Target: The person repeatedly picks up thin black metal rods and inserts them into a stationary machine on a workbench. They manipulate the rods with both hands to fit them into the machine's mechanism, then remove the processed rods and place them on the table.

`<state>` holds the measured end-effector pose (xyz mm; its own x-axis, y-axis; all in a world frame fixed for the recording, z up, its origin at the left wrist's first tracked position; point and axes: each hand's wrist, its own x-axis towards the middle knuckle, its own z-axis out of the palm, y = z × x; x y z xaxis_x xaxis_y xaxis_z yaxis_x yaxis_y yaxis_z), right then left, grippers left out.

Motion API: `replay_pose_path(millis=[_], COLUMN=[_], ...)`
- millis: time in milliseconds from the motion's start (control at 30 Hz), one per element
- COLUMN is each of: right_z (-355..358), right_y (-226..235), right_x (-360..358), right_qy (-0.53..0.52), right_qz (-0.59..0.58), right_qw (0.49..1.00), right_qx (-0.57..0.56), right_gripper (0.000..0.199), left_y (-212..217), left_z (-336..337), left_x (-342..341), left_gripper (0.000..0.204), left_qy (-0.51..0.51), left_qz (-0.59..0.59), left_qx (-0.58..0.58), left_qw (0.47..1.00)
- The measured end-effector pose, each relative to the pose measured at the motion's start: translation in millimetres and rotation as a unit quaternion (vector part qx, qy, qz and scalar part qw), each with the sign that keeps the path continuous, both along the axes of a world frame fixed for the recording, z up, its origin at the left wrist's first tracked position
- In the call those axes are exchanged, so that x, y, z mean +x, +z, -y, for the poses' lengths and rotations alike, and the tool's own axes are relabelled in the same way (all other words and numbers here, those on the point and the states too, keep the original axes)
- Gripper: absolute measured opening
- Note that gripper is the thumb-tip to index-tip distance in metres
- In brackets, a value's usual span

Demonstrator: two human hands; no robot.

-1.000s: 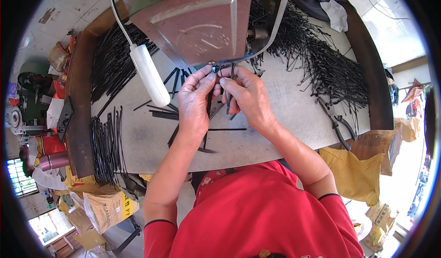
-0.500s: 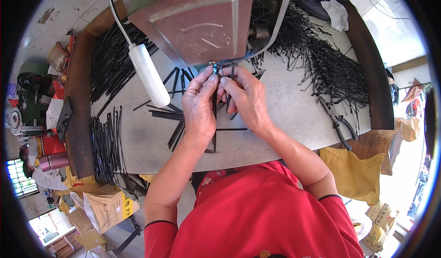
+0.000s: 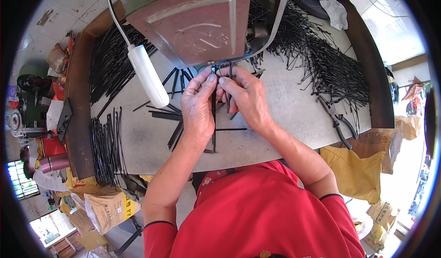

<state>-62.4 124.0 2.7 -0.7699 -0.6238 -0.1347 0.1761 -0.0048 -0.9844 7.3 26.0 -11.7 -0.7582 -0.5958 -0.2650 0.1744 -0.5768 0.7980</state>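
Note:
Under the front of a machine with a reddish-brown cover (image 3: 197, 25), both of my hands work close together. My left hand (image 3: 198, 104) pinches a slim black metal rod (image 3: 214, 124) between thumb and fingers. The rod's top end sits just below the machine's lower edge, and its lower end points toward me. Beside it my right hand (image 3: 250, 97) is closed, fingertips near the rod's top, gripping a second thin black piece (image 3: 230, 88) that hangs down past the fingers. The contact between the two pieces is too small to make out.
A white lamp (image 3: 149, 76) hangs left of my hands. Loose black rods (image 3: 167, 115) lie by my left hand. Rod bundles (image 3: 105, 143) and a pile (image 3: 115, 60) fill the left side. Thin black parts (image 3: 330, 69) heap at right, near pliers (image 3: 337, 124). Raised brown edges (image 3: 374, 74) flank the table.
Both hands stay at the machine, holding the same pieces. The right hand's piece has turned slightly more upright, and its fingertips have shifted a little toward the rod's top.

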Motion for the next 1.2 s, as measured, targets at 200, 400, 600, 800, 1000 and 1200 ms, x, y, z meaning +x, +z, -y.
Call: replay_pose_path(millis=[200,400,600,800,1000,1200], right_z=[5,5,4,2,4,3], right_y=[0,-2,2,2,5,-2], right_x=[7,10,6,5,6,-4], right_qy=[-0.029,-0.037,-0.027,-0.024,-0.03,0.001], right_qz=[-0.004,-0.013,-0.008,-0.01,-0.007,-0.063], right_qw=[0.999,0.999,0.999,1.0,0.999,0.996], right_qx=[0.022,0.013,0.019,0.008,0.022,0.059], right_gripper=[0.018,0.018,0.018,0.018,0.018,0.015], left_y=[-2,-5,-1,1,-3,1], left_z=[-5,-6,-2,-3,-1,3], left_x=[3,4,1,1,-1,-4], left_gripper=[0.028,0.029,0.032,0.031,0.03,0.028], left_qy=[0.014,0.02,0.018,0.008,0.008,0.011], left_qz=[0.015,0.012,0.007,-0.006,-0.014,0.025], left_qx=[0.024,0.034,0.008,0.005,-0.011,-0.02], left_qw=[0.999,0.999,1.0,1.0,1.0,0.999])
